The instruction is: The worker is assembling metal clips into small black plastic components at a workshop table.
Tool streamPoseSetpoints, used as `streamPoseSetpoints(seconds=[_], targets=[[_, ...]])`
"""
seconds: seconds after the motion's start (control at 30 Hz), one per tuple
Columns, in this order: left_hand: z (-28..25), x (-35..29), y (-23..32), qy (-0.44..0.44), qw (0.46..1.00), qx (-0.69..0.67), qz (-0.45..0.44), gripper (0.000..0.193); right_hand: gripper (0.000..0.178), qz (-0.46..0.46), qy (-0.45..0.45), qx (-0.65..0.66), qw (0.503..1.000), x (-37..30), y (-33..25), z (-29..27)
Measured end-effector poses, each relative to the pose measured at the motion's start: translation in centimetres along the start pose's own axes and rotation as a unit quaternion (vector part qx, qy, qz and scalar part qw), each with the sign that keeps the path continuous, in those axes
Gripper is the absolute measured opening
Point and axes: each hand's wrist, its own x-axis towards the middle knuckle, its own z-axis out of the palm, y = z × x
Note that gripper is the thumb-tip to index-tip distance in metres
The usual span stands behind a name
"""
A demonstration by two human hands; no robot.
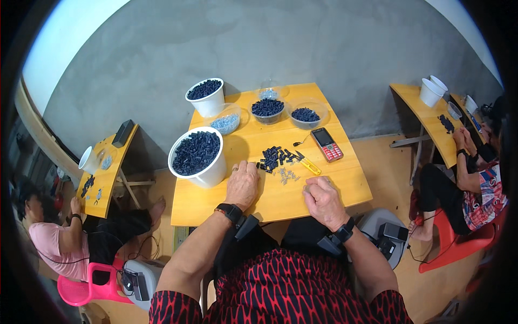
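Note:
On the yellow table (pixel 216 209), my left hand (pixel 243 183) rests beside the left edge of a pile of short black tube-like pieces (pixel 275 156). Its fingers are bent and drawn together, and what they hold, if anything, is hidden. My right hand (pixel 324 201) is closed in a fist near the table's front edge, right of a small scatter of tiny silvery pieces (pixel 287 175). Whatever lies inside it cannot be seen. A yellow utility knife (pixel 309 165) lies between the black pile and a red-and-black keypad phone (pixel 327 144).
A white bucket (pixel 215 175) heaped with black pieces stands at the left, another white bucket (pixel 208 103) behind it. Clear bowls hold black pieces (pixel 267 107) or silvery pieces (pixel 225 122). People work at side tables, left (pixel 116 181) and right (pixel 426 121). A grey wall (pixel 334 65) stands behind.

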Motion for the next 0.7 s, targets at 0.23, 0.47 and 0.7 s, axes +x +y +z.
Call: streamPoseSetpoints(seconds=[0.23,0.47,0.7], targets=[[-0.4,-0.7,-0.3,-0.031,0.999,-0.025,-0.002,0.020,0.007,-0.002,-0.005,-0.001,1.000,0.1,-0.3,-0.3],[-1.0,-0.7,0.0,-0.021,0.999,-0.046,-0.001,0.025,0.006,-0.018,-0.010,0.005,1.000,0.1,-0.4,-0.2],[-1.2,-0.9,-0.4,-0.009,0.997,-0.080,0.010,0.031,0.007,-0.012,-0.014,0.008,1.000,0.2,-0.4,-0.2]])
